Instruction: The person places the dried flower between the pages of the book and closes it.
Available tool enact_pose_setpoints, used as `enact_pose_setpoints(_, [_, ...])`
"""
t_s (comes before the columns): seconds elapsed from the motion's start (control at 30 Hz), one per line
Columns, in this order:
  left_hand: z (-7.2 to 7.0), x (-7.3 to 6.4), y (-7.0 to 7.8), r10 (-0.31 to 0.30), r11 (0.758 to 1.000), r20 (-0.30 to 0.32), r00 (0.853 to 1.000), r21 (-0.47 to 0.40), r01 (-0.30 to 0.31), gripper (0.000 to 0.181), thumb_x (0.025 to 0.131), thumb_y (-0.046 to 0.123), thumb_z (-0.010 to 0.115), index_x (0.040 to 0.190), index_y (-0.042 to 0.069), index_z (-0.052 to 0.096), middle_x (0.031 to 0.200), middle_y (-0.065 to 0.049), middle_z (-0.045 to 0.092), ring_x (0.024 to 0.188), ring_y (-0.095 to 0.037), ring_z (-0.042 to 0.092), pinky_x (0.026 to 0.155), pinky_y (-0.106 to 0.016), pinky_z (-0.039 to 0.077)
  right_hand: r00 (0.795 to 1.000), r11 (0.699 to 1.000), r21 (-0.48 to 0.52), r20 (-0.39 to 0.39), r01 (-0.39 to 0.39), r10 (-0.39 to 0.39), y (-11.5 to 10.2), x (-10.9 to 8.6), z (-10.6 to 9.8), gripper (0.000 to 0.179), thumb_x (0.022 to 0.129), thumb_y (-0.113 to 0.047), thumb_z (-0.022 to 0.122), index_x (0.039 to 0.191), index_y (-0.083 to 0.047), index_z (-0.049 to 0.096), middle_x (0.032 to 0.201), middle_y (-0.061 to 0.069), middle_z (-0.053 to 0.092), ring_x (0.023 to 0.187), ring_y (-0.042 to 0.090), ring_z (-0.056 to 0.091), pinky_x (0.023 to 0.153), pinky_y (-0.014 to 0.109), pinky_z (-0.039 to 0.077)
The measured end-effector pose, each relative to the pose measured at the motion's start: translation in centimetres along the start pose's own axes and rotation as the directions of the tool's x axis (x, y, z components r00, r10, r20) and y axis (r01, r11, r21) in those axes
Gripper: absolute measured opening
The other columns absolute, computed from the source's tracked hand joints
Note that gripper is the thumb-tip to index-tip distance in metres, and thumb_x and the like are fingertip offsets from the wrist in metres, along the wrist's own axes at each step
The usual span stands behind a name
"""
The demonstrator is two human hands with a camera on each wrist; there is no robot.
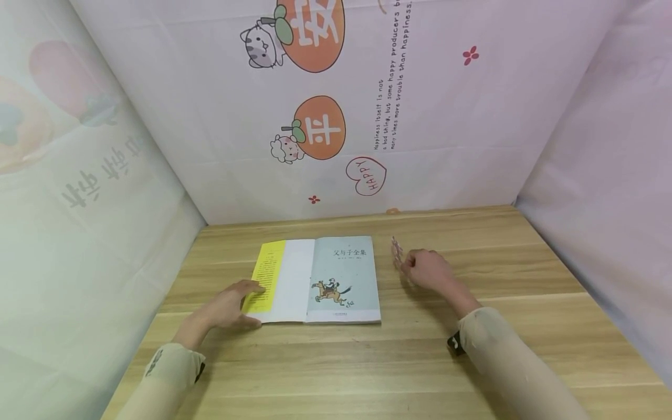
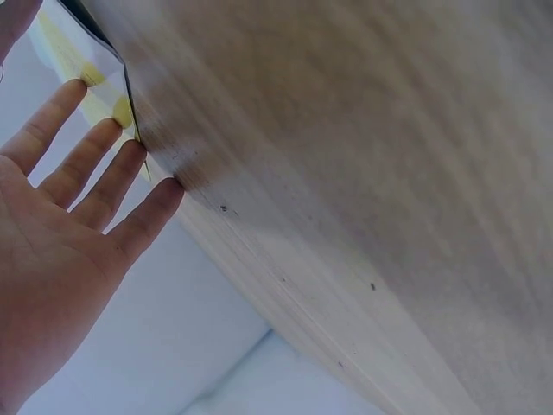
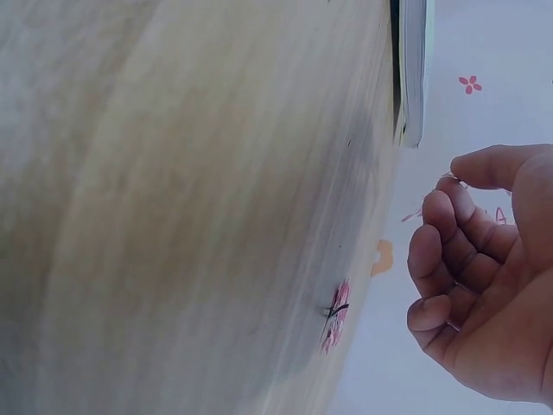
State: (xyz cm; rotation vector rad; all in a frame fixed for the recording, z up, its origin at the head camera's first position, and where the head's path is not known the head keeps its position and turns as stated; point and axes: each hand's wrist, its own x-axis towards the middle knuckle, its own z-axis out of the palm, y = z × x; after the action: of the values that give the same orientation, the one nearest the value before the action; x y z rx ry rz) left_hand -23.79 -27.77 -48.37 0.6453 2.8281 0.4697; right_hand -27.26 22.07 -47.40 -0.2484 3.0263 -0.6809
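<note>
An open book [image 1: 343, 280] lies on the table, its pale blue title page showing a horse and riders. A yellow flap [image 1: 265, 274] forms its left edge. My left hand [image 1: 229, 304] rests at this flap, fingers extended and fingertips on it in the left wrist view. Right of the book, my right hand [image 1: 427, 269] is raised over the table with its fingers curled. Thumb and index finger pinch a thin pinkish piece [image 1: 397, 252], whose kind is unclear. In the right wrist view, a pink bundle with a dark band [image 3: 337, 316] appears against the tabletop.
The wooden table [image 1: 336, 373] meets a white printed cloth [image 1: 436, 163] at its back edge. Cloth walls also stand at left and right. A dark strap piece [image 1: 455, 343] shows at my right sleeve.
</note>
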Motion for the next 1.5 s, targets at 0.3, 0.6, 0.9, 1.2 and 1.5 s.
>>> enact_pose_setpoints(0.3, [-0.2, 0.1, 0.2, -0.020, 1.000, 0.000, 1.000, 0.003, 0.020, 0.084, 0.073, 0.048, 0.086, 0.143, 0.016, 0.053, 0.152, -0.018, 0.045, 0.141, -0.042, 0.043, 0.116, -0.059, 0.037, 1.000, 1.000, 0.010, -0.004, 0.017, -0.017, -0.1, 0.0, -0.1, 0.021, 0.096, -0.029, 0.056, 0.084, -0.015, 0.065, 0.073, -0.002, 0.065, 0.062, 0.015, 0.054, 0.053, 0.027, 0.042])
enact_pose_setpoints(0.6, [-0.2, 0.0, 0.3, -0.028, 1.000, 0.003, 1.000, 0.006, 0.028, 0.083, 0.073, 0.048, 0.086, 0.142, 0.016, 0.054, 0.154, -0.018, 0.044, 0.142, -0.043, 0.041, 0.116, -0.060, 0.036, 1.000, 1.000, 0.015, -0.013, 0.013, -0.012, -0.5, -0.2, -0.4, 0.021, 0.096, -0.029, 0.057, 0.085, -0.014, 0.066, 0.074, -0.001, 0.066, 0.062, 0.015, 0.054, 0.055, 0.027, 0.042])
enact_pose_setpoints(0.9, [-0.2, -0.1, 0.5, -0.032, 0.999, 0.002, 1.000, 0.007, 0.032, 0.083, 0.073, 0.048, 0.086, 0.142, 0.015, 0.055, 0.153, -0.018, 0.044, 0.142, -0.042, 0.041, 0.116, -0.060, 0.036, 0.999, 0.999, 0.015, -0.033, 0.042, -0.041, -1.1, -0.4, -0.6, 0.020, 0.095, -0.028, 0.059, 0.084, -0.013, 0.066, 0.074, -0.001, 0.066, 0.062, 0.014, 0.054, 0.056, 0.026, 0.043])
enact_pose_setpoints(1.2, [-0.1, 0.0, 0.3, -0.029, 1.000, -0.006, 1.000, 0.007, 0.029, 0.083, 0.072, 0.049, 0.086, 0.142, 0.016, 0.055, 0.153, -0.017, 0.045, 0.142, -0.041, 0.041, 0.117, -0.059, 0.036, 0.996, 0.997, 0.033, -0.054, 0.070, -0.068, -1.5, -0.4, -0.6, 0.019, 0.094, -0.025, 0.059, 0.082, -0.013, 0.067, 0.076, 0.000, 0.068, 0.062, 0.014, 0.054, 0.058, 0.027, 0.044])
enact_pose_setpoints(1.5, [0.0, -0.1, 0.3, -0.030, 1.000, -0.005, 1.000, 0.000, 0.030, 0.083, 0.073, 0.049, 0.085, 0.142, 0.016, 0.054, 0.154, -0.018, 0.043, 0.142, -0.042, 0.041, 0.116, -0.060, 0.036, 0.995, 0.996, 0.040, -0.058, 0.080, -0.078, -2.1, -0.8, -0.8, 0.019, 0.095, -0.024, 0.058, 0.083, -0.012, 0.067, 0.076, 0.000, 0.069, 0.062, 0.014, 0.054, 0.059, 0.028, 0.046])
